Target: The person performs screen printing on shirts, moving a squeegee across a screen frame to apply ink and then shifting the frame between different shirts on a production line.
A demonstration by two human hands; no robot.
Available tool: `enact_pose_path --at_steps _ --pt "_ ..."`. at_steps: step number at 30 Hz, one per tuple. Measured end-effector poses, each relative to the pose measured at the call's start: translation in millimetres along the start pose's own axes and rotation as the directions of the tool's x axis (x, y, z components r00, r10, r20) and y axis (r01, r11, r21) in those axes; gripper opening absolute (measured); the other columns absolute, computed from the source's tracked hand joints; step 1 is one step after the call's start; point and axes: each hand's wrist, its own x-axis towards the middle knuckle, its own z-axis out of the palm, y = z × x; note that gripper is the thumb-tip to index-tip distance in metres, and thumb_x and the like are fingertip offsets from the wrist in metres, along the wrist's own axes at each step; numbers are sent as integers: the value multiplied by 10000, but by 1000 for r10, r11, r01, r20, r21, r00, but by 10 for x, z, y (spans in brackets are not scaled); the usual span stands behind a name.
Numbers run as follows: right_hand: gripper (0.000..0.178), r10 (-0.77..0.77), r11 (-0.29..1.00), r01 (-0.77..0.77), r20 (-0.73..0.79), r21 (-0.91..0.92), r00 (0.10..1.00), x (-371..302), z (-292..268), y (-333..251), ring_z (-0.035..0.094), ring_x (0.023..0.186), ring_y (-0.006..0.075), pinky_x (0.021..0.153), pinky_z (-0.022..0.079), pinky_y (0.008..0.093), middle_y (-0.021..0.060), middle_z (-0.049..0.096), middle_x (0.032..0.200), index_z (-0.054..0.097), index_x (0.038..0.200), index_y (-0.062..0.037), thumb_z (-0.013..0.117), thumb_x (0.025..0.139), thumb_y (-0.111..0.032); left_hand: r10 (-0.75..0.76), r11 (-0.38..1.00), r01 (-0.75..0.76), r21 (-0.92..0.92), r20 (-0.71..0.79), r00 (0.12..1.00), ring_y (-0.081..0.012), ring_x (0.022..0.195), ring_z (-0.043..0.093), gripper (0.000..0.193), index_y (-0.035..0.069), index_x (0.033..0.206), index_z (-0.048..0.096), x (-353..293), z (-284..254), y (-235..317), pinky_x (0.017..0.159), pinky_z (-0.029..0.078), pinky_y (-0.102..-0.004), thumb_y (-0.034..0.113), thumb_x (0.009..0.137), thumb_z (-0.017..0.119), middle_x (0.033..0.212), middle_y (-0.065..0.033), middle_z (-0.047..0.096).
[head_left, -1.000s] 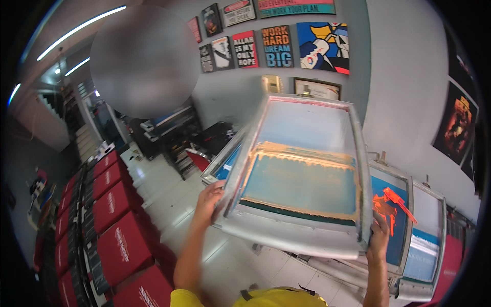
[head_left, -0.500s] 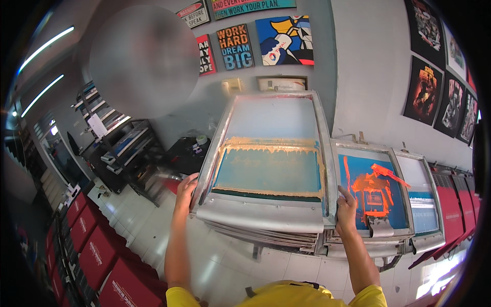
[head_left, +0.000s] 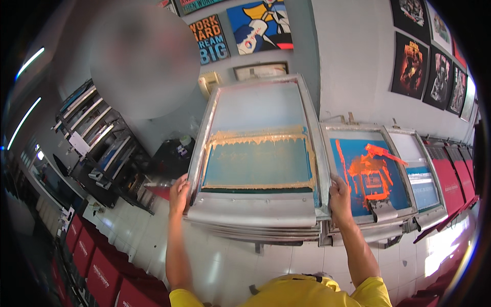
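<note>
I hold a large metal-framed printing screen [head_left: 258,207] in front of me, its teal mesh edged with yellowish dried emulsion. My left hand [head_left: 178,193] grips the frame's lower left side. My right hand [head_left: 339,197] grips its lower right side. The screen lies on top of a stack of similar frames [head_left: 266,233] and tilts up toward the wall.
To the right stand more screens, one blue with an orange design [head_left: 369,174], beside red boxes [head_left: 450,179]. A dark rack of shelves [head_left: 102,148] is at left, more red boxes [head_left: 97,271] at lower left. Posters [head_left: 258,25] hang on the wall. White tiled floor [head_left: 230,266] lies below.
The view has swung right and the held screen has come closer and lower in front of me, over the stack. Both hands keep their grip on its sides.
</note>
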Motion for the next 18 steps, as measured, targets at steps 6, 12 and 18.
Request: enact_pose_path --at_steps 6,12,18 --pt "421 -117 993 117 -23 5 993 56 60 187 499 869 95 797 417 230 60 578 1011 516 1333 45 434 920 39 -3 998 2 63 17 1000 -233 1183 576 455 -50 1335 527 71 26 19 1025 414 -319 208 962 573 1263 -172 615" --pt "428 -135 987 135 8 -82 991 53 71 8 425 738 68 677 393 225 11 536 896 512 1347 28 445 925 27 -39 998 39 48 -5 999 -241 1228 551 477 -43 1358 512 153 6 -63 1059 385 -324 214 963 586 1288 -179 599" --pt "443 -103 992 103 2 -69 995 23 166 -15 433 733 67 670 395 223 14 547 889 515 1371 -16 453 933 12 -42 998 44 -52 43 998 -258 1290 493 595 25 1438 461 166 -102 -223 1089 342 -336 268 929 650 1410 -176 528"
